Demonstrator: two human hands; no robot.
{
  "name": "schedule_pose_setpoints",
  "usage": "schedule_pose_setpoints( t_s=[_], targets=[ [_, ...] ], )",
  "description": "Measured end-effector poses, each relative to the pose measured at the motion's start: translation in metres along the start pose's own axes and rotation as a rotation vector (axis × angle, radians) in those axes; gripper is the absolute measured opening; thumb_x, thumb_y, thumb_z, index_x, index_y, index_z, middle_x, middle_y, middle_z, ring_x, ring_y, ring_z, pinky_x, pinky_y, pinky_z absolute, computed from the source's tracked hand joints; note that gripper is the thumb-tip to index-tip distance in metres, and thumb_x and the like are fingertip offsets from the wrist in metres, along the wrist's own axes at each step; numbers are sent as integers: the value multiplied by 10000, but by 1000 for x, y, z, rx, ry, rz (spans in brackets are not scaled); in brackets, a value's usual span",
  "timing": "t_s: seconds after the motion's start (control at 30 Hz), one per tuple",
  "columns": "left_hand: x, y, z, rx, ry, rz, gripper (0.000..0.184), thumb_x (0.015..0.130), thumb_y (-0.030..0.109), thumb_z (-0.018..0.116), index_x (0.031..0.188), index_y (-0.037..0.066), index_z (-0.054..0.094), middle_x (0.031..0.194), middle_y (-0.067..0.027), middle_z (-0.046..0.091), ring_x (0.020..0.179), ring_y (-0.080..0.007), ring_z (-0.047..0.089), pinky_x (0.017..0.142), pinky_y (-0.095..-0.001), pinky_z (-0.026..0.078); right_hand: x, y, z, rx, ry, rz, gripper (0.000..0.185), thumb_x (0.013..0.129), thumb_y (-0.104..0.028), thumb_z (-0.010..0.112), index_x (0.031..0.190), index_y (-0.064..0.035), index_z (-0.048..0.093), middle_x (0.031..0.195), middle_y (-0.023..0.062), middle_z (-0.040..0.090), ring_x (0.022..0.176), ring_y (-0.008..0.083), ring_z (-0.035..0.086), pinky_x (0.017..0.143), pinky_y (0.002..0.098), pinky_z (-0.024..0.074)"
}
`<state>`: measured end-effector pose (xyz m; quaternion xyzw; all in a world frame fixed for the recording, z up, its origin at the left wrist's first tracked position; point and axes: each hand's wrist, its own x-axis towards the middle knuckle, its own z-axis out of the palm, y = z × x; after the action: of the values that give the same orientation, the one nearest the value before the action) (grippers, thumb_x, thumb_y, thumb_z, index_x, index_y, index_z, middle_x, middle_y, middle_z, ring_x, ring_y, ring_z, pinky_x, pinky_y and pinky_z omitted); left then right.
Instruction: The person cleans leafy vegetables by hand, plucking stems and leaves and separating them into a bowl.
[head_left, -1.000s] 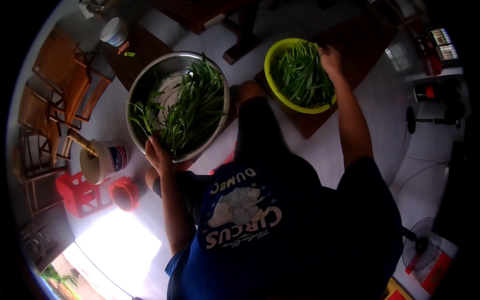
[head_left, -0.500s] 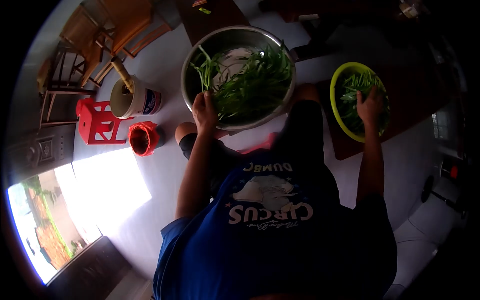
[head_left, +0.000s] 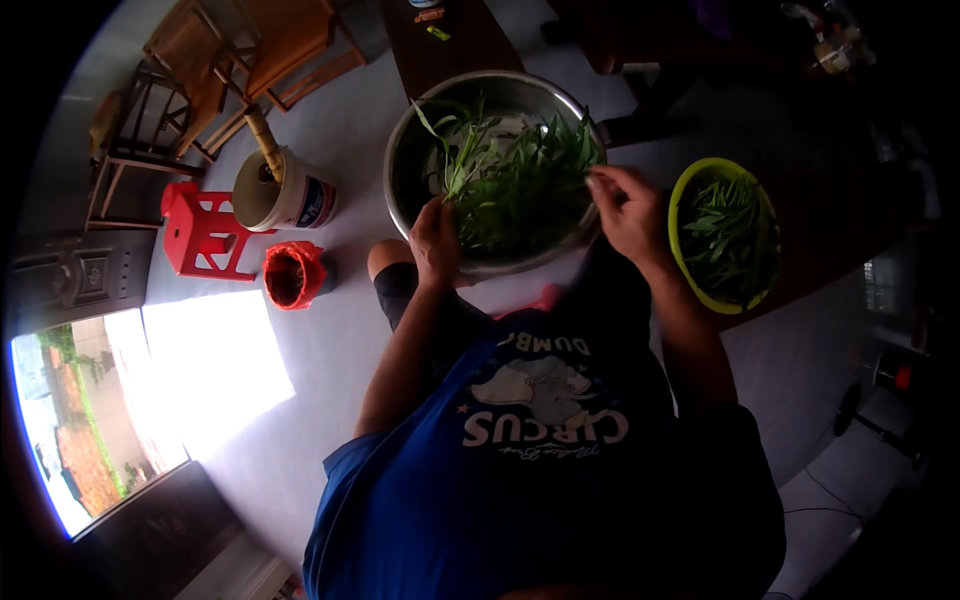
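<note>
1 steel basin [head_left: 402,168], 1 yellow basin [head_left: 675,222]: greens [head_left: 535,195].
My left hand [head_left: 435,243] grips stems [head_left: 460,170]; my right hand [head_left: 630,215] half-curls, hold unclear.

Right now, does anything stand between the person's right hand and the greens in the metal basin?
Nothing visible does: the right hand is at the right rim of the metal basin, close beside the greens; contact is unclear.
</note>
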<state>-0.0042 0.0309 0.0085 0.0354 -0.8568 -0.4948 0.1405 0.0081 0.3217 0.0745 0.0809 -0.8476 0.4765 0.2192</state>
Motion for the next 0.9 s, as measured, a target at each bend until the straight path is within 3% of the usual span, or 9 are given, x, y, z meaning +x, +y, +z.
schedule_pose_setpoints(
  t_s=[0.17,0.23,0.33,0.47,0.57,0.6,0.7,0.73,0.9],
  targets=[
    [-6,-3,4,43,58,175,179,941,68,615,1096,11,684,924,-188,677,860,-364,660,765,-426,526,42,-45,40,164,-14,-116,167,933,-141,742,981,17,714,847,91,697,717,134,665,638,265,537],
    [-9,0,4,58,68,232,179,916,24,621,1085,10,680,898,-185,651,852,-373,640,758,-440,519,50,-40,68,249,41,-100,237,919,-228,773,897,1,717,707,53,642,602,121,592,543,278,471],
    [-10,-2,6,129,91,430,217,881,-42,644,1089,13,669,894,-154,668,808,-343,644,713,-414,521,58,-30,89,133,-176,145,372,885,-344,799,771,-1,709,566,26,570,513,115,525,506,294,433],
    [-11,-1,9,119,72,520,254,832,-68,618,1075,0,650,838,-161,611,777,-356,579,700,-437,481,55,-22,105,291,-278,549,188,895,-180,749,871,6,738,691,34,669,603,105,593,573,276,463],
    [-13,-3,6,100,59,505,246,845,-57,607,1084,-8,637,843,-172,595,781,-374,572,704,-451,478,49,-7,106,629,-299,691,141,902,-139,721,908,0,743,782,38,698,672,118,628,625,278,490],
    [-13,-5,8,98,66,494,247,853,-50,610,1095,-9,634,855,-174,601,787,-375,575,707,-453,481,47,-7,105,709,-295,688,103,908,-90,679,916,-7,739,848,39,705,752,119,647,686,275,500],
    [-17,-11,11,40,23,367,267,893,8,625,1160,-2,613,954,-201,644,857,-406,619,754,-469,506,44,-10,101,796,-280,674,102,912,-71,653,915,-11,735,845,27,692,782,111,638,716,278,495],
    [-18,-11,12,7,6,323,276,895,22,631,1170,0,608,973,-208,651,872,-412,628,766,-470,510,44,2,100,723,-342,654,103,911,-74,651,948,-22,732,858,13,687,767,105,618,702,273,485],
    [-20,-12,13,-77,-39,197,301,911,92,670,1189,0,600,970,-223,675,878,-413,672,781,-453,533,40,4,99,659,-168,464,84,920,-105,688,959,-38,722,866,-5,674,752,72,557,675,254,435]
  ],
)
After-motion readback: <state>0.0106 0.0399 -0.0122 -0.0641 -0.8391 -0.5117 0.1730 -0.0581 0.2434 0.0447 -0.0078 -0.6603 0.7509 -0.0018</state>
